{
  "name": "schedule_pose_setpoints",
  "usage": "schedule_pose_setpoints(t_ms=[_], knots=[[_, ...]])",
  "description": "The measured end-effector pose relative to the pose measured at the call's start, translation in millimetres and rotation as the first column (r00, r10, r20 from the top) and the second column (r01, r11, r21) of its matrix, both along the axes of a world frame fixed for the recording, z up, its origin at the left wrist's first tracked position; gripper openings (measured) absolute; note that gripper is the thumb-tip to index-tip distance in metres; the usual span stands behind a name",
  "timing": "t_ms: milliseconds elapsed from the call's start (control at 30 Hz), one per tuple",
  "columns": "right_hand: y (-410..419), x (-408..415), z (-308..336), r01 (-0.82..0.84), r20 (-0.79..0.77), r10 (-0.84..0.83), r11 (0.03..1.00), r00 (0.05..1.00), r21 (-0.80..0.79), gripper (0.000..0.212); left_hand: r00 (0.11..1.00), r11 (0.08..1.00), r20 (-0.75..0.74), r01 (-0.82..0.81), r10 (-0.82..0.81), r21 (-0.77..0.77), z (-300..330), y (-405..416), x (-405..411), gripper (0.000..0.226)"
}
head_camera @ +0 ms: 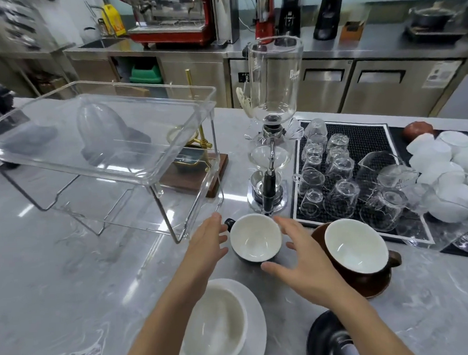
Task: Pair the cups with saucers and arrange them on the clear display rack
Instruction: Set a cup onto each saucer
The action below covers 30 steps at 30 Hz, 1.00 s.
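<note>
A black cup (255,238) with a white inside stands on the grey counter, its handle pointing left. My left hand (207,239) is open just left of it, by the handle. My right hand (303,260) is open on its right side, fingers spread close to the cup wall. A brown cup (356,248) sits on a brown saucer (374,288) to the right. A white cup (215,325) rests on a white saucer (255,320) near me. A black saucer (321,338) lies at the bottom edge. The clear display rack (103,135) stands at the left, with nothing on its top tray.
A glass siphon coffee maker (271,126) stands right behind the black cup. A black mat (366,140) holds several upturned glasses and pitchers. White cups (449,166) pile at the far right. A brass stand on a wooden base (197,171) sits behind the rack.
</note>
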State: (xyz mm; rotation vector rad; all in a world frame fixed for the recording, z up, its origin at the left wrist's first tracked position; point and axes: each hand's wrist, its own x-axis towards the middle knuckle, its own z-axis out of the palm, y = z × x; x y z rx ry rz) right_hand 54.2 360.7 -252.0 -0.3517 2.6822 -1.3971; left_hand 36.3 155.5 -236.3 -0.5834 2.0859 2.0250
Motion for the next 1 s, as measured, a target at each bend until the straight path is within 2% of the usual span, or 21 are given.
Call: schedule_pose_setpoints(t_ms=[333, 433, 567, 1000], knots=[[-12, -16, -9, -0.039, 0.027, 0.036, 0.995, 0.999, 0.093, 0.107, 0.991, 0.999, 0.133, 0.005, -0.009, 0.034, 8, 4, -13, 0.031], [-15, -21, -9, -0.048, 0.060, 0.042, 0.994, 0.997, 0.096, 0.111, 0.985, 0.999, 0.172, 0.017, -0.026, 0.051, 8, 4, -17, 0.037], [-19, -24, -11, -0.064, 0.098, 0.052, 0.991, 0.994, 0.116, 0.132, 0.972, 0.997, 0.227, 0.051, -0.065, 0.065, 12, 5, -23, 0.047], [-20, -26, -23, -0.022, 0.113, 0.012, 0.996, 0.993, 0.087, 0.136, 0.960, 0.993, 0.264, 0.069, -0.091, 0.091, 4, 1, -33, 0.058]])
